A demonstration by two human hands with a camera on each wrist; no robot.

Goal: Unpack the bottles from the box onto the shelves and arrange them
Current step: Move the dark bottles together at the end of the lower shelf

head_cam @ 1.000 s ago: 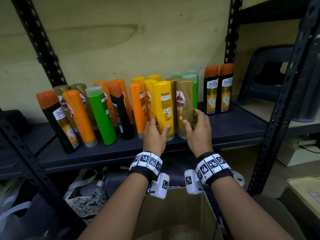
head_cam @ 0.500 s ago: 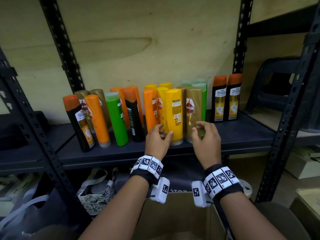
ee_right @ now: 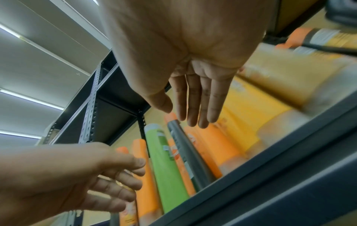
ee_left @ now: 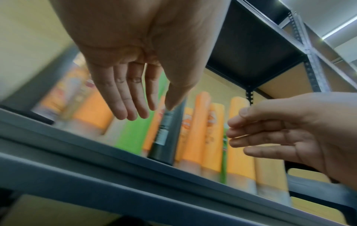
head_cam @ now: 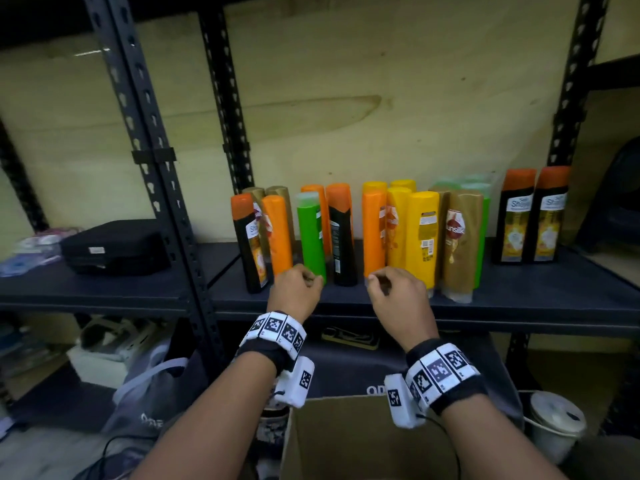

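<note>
Several shampoo bottles stand upright on the dark shelf (head_cam: pixel 519 292): orange, green (head_cam: pixel 311 233), black with orange cap (head_cam: pixel 341 237), yellow (head_cam: pixel 421 237), gold (head_cam: pixel 459 244), and two black ones (head_cam: pixel 531 216) at the right. My left hand (head_cam: pixel 294 289) hovers at the shelf's front edge before the green bottle, fingers relaxed, holding nothing; in the left wrist view its fingers (ee_left: pixel 131 97) are straight. My right hand (head_cam: pixel 394 289) hovers before the orange bottle (head_cam: pixel 373 233), also holding nothing, fingers (ee_right: pixel 201 104) straight. The cardboard box (head_cam: pixel 346 441) sits open below.
A black case (head_cam: pixel 114 247) lies on the adjoining shelf at the left. Black perforated uprights (head_cam: pixel 152 161) stand at left and right (head_cam: pixel 571 81). Bags (head_cam: pixel 152 389) and a white container (head_cam: pixel 554 420) sit below the shelf beside the box.
Both hands have let go of the yellow and gold bottles and moved left and back to the shelf's front edge. The head view has shifted left and up.
</note>
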